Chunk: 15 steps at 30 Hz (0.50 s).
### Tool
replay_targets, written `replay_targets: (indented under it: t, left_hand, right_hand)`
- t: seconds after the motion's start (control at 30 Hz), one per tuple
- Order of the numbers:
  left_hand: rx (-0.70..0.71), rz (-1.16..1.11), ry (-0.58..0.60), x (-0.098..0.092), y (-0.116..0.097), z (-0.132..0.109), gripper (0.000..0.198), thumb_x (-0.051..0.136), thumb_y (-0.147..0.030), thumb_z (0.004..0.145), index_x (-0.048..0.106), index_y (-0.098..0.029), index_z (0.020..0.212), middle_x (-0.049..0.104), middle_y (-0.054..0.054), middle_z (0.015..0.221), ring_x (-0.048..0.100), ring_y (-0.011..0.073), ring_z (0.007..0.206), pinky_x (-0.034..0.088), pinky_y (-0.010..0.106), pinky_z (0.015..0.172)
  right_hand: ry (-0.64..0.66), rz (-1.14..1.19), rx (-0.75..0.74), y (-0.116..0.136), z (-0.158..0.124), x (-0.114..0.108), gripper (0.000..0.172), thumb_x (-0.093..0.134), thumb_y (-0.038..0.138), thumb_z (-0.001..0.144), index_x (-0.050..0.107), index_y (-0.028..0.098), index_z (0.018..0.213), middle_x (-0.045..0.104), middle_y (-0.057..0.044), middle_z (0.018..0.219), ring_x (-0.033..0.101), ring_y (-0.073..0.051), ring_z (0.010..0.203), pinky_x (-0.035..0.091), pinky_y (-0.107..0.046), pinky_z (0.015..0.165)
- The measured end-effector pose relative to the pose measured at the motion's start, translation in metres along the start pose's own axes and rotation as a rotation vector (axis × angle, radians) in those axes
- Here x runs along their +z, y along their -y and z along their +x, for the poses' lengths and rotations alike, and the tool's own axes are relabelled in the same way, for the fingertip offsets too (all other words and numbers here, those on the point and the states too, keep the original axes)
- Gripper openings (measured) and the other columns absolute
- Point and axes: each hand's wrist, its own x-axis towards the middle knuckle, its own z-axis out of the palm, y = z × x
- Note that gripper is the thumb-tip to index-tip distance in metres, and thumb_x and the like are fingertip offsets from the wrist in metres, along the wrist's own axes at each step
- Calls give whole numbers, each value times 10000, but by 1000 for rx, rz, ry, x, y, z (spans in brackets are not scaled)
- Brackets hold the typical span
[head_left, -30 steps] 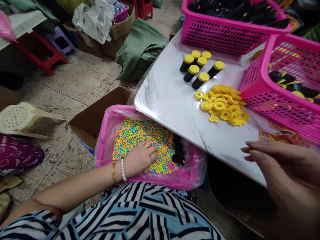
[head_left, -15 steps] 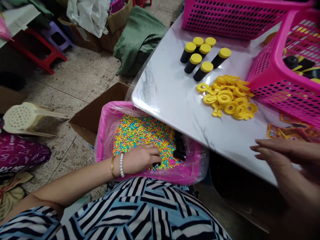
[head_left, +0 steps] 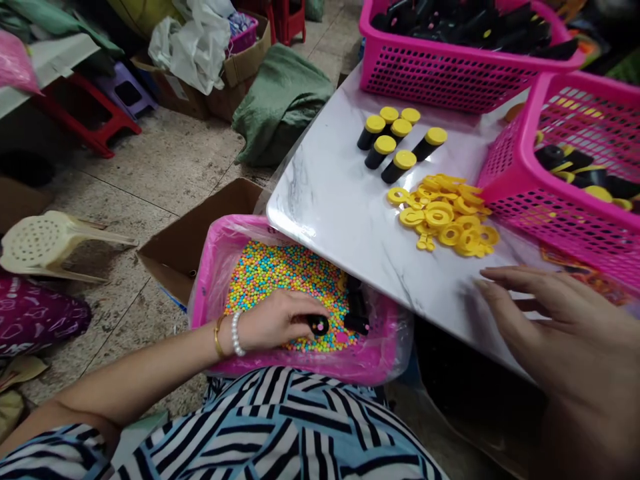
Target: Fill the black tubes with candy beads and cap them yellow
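My left hand point(head_left: 280, 321) is closed round a small black tube point(head_left: 320, 325) whose end faces right, low over the colourful little beads point(head_left: 280, 267). These beads fill a pink plastic-lined tub point(head_left: 217, 247) in front of me. More black tubes point(head_left: 356, 324) lie at the tub's right side. Over the table's near edge, my right hand point(head_left: 555, 320) is open, thumb and fingers apart with nothing between them. The nearest things to it are a pile of yellow ring-shaped plastic pieces point(head_left: 443, 217) and several upright black tubes with yellow caps point(head_left: 404, 160).
Two pink baskets point(head_left: 425, 83) holding black parts stand on the white marbled table point(head_left: 320, 180). An open cardboard box point(head_left: 200, 230) sits behind the tub. On the floor are a green sack point(head_left: 280, 100) and a cream stool point(head_left: 40, 243).
My left hand has turned and lifted slightly, bringing the black tube's end into view. My right hand has moved left, its thumb and fingers further apart. The camera view has tilted up.
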Motion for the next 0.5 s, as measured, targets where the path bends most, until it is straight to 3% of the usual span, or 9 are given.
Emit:
replay_targets:
  t: [0.13, 0.23, 0.33, 0.5]
  left_hand:
    - [22, 348, 88, 16, 8, -3, 228, 563, -156, 922, 658, -159, 1129, 692, 115, 1099, 654, 224, 988, 529, 368, 910]
    - [89, 192, 49, 20, 7, -2, 268, 578, -150, 909, 641, -193, 1166, 696, 83, 1108, 653, 191, 1005, 538, 322, 903]
    - [125, 11, -69, 9, -5, 3, 292, 589, -174, 909, 636, -212, 1194, 711, 67, 1095, 660, 170, 1007, 542, 325, 904]
    - [142, 15, -212, -28, -40, 21, 297, 671, -229, 873, 654, -203, 1168, 726, 62, 1082, 684, 163, 949, 557, 301, 854]
  right_hand:
    - [-16, -21, -46, -2, 5, -2, 186, 666, 338, 860, 714, 158, 862, 728, -35, 847, 626, -93, 578, 445, -184, 466]
    - [15, 18, -25, -2, 10, -2, 187, 659, 344, 868, 707, 164, 889, 723, -34, 894, 613, -88, 582, 465, -195, 502]
    - [41, -1, 7, -6, 17, 5, 271, 622, 409, 889, 707, 164, 968, 705, -58, 904, 591, -106, 574, 482, -245, 553]
    - [93, -68, 24, -11, 25, 29, 392, 582, 506, 887, 709, 184, 1071, 686, -97, 970, 642, -204, 767, 490, -320, 641]
